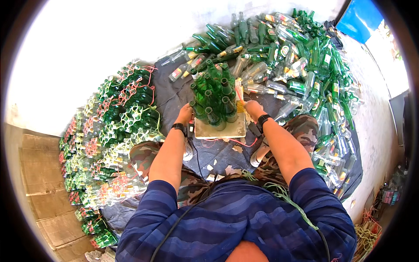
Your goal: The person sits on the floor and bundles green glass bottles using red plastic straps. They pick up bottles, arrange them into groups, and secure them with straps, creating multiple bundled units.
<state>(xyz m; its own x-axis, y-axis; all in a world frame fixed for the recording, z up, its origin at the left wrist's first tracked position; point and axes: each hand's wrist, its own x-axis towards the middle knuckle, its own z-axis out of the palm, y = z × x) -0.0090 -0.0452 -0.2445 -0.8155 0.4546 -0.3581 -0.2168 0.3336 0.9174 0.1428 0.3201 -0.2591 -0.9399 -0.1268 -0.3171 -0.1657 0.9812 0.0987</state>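
Observation:
A tight cluster of upright green glass bottles (pixel 214 98) stands on a flat, pale board (pixel 219 132) between my knees. My left hand (pixel 185 113) is at the left side of the cluster, its fingers curled and partly hidden; what it holds, if anything, cannot be seen. On the right, my right hand (pixel 253 108) is closed at the end of a red plastic cord (pixel 240 94) that runs up beside the bottles. More red cord (pixel 240 142) lies looped on the ground below the board's near edge.
Loose green and clear bottles (pixel 288 62) are heaped behind and to the right. Bottle bundles tied with red and yellow-green cord (pixel 114 121) fill the left. A dark ground sheet (pixel 170 86) bears paper scraps. Green cord (pixel 291 201) hangs around my body. More cords (pixel 368 234) lie lower right.

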